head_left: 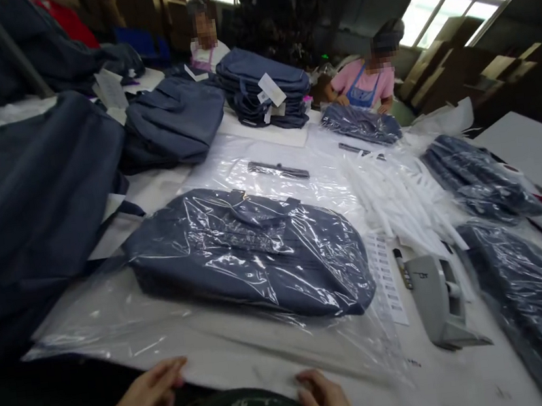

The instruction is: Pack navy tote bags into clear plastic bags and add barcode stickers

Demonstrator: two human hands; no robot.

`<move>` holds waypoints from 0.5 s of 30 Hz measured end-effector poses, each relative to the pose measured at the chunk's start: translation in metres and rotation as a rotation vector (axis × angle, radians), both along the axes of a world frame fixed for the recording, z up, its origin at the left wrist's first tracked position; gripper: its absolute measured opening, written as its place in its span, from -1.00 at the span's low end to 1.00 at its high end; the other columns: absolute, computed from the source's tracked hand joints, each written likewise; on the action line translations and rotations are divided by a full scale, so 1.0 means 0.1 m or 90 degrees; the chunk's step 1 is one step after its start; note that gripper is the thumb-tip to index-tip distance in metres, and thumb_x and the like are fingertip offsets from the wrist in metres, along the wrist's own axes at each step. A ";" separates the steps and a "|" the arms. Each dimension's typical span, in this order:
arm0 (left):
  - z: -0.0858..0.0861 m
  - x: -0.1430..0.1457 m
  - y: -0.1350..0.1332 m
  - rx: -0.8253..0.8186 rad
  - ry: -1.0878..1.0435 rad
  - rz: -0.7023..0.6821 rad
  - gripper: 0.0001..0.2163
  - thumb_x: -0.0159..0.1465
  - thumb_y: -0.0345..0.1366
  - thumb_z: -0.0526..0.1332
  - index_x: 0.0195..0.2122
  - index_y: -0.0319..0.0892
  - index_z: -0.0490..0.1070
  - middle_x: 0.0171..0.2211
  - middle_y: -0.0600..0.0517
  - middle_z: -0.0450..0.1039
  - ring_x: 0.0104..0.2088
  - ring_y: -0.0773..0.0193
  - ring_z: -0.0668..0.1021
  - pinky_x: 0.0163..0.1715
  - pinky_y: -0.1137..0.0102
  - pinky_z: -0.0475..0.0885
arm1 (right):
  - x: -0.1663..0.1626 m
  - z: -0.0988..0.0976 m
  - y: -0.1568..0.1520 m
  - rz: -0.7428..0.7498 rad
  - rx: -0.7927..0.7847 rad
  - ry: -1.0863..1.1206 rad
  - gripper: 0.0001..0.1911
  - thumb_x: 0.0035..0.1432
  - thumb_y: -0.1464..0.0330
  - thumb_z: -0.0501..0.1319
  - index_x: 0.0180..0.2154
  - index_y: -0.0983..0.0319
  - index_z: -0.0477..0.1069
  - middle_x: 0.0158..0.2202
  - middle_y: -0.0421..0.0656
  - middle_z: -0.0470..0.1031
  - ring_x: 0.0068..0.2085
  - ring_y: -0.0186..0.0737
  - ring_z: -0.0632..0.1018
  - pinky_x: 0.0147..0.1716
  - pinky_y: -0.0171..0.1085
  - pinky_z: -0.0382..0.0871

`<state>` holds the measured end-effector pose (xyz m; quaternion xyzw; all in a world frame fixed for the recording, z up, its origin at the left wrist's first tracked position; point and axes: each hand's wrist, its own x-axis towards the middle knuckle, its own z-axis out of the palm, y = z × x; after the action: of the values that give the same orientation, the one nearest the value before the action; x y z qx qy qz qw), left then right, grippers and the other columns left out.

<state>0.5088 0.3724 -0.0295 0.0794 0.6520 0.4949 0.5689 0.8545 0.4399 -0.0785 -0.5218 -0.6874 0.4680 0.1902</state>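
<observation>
A dark blue bag lies inside a clear plastic bag on the white table in front of me. Loose plastic spreads to its left and along its near side. At the table's near edge, my left hand has its fingers pressed together beside the plastic; whether they pinch anything is unclear. My right hand is nearest the lower right of the plastic, its fingers loosely bent and apart, with nothing visible in them. Both hands are apart from the blue bag.
Unwrapped blue bags pile up at left, with a tagged stack behind. A grey tape dispenser, a marker and white strips lie at right, near wrapped bags. Two people stand across the table.
</observation>
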 end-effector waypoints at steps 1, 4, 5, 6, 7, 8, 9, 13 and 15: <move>-0.02 0.11 0.12 0.014 -0.054 0.003 -0.33 -0.18 0.01 0.48 -0.09 -0.22 0.39 -0.42 0.03 0.41 -0.63 0.45 0.32 -0.70 0.57 0.19 | -0.26 0.03 0.07 0.073 0.044 0.023 -0.59 0.11 0.15 0.10 -0.08 0.23 0.45 -0.45 -0.15 0.52 -0.45 -0.19 0.52 -0.40 -0.26 0.46; 0.02 0.29 0.48 0.071 -0.179 0.073 -0.51 -0.01 -0.09 0.42 -0.12 -0.22 0.38 -0.51 0.13 0.30 -0.69 0.55 0.18 -0.75 0.63 0.04 | -0.82 0.12 0.32 0.186 0.261 0.028 -0.47 0.12 0.38 0.08 0.16 0.24 0.21 -0.20 -0.06 0.54 -0.25 -0.15 0.57 -0.22 -0.20 0.50; 0.05 0.30 0.56 0.104 -0.187 0.086 -0.58 0.02 -0.11 0.41 -0.18 -0.23 0.38 -0.56 0.16 0.24 -0.71 0.56 0.14 -0.76 0.63 -0.03 | -0.91 0.15 0.39 0.195 0.345 0.008 -0.41 0.11 0.43 0.08 0.21 0.24 0.14 -0.09 0.00 0.50 -0.14 -0.10 0.56 -0.14 -0.16 0.49; 0.08 0.29 0.59 0.139 -0.181 0.075 -0.62 0.03 -0.12 0.39 -0.23 -0.23 0.39 -0.58 0.17 0.20 -0.71 0.55 0.13 -0.77 0.63 -0.06 | -0.96 0.17 0.45 0.193 0.429 -0.014 -0.36 0.10 0.45 0.09 0.24 0.24 0.08 0.00 0.06 0.45 -0.04 -0.04 0.52 -0.09 -0.10 0.48; 0.10 0.29 0.58 0.165 -0.167 0.037 -0.65 0.05 -0.11 0.39 -0.27 -0.24 0.39 -0.60 0.17 0.18 -0.71 0.54 0.14 -0.77 0.62 -0.07 | -0.98 0.19 0.50 0.179 0.511 -0.032 -0.32 0.10 0.47 0.10 0.26 0.22 0.02 0.07 0.10 0.38 0.05 0.03 0.47 -0.05 -0.02 0.45; 0.09 0.28 0.54 0.175 -0.151 -0.020 -0.65 0.06 -0.09 0.38 -0.29 -0.25 0.40 -0.61 0.16 0.18 -0.72 0.53 0.16 -0.77 0.61 -0.06 | -0.96 0.20 0.53 0.156 0.591 -0.036 -0.29 0.09 0.49 0.11 0.27 0.18 0.00 0.12 0.11 0.32 0.11 0.10 0.40 -0.03 0.06 0.43; 0.08 0.29 0.47 0.169 -0.142 -0.077 -0.63 0.06 -0.06 0.38 -0.29 -0.26 0.41 -0.61 0.14 0.20 -0.72 0.52 0.18 -0.77 0.61 -0.05 | -0.93 0.22 0.54 0.124 0.666 -0.025 -0.28 0.08 0.51 0.12 0.26 0.11 0.00 0.16 0.08 0.28 0.17 0.15 0.34 -0.02 0.14 0.40; -0.06 0.45 0.34 0.057 -0.262 -0.061 -0.53 0.06 -0.07 0.39 -0.10 -0.23 0.37 -0.41 0.00 0.40 -0.63 0.46 0.35 -0.70 0.60 0.19 | -0.82 0.30 0.50 0.080 0.832 0.137 -0.39 0.11 0.52 0.14 0.14 -0.05 0.14 0.17 -0.10 0.28 0.20 0.08 0.30 -0.01 0.12 0.40; -0.08 0.52 0.45 0.050 -0.345 0.050 -0.63 0.18 -0.13 0.31 -0.07 -0.18 0.33 -0.39 0.02 0.39 -0.62 0.48 0.35 -0.70 0.62 0.20 | -0.82 0.37 0.45 0.256 0.782 0.169 -0.59 0.19 0.44 0.12 0.05 -0.02 0.24 0.03 -0.16 0.43 0.04 -0.12 0.47 -0.06 -0.13 0.47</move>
<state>0.5608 0.4170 -0.0375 -0.0595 0.4589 0.5446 0.6995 0.7726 0.4854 -0.0418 -0.1179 -0.8842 0.0773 0.4453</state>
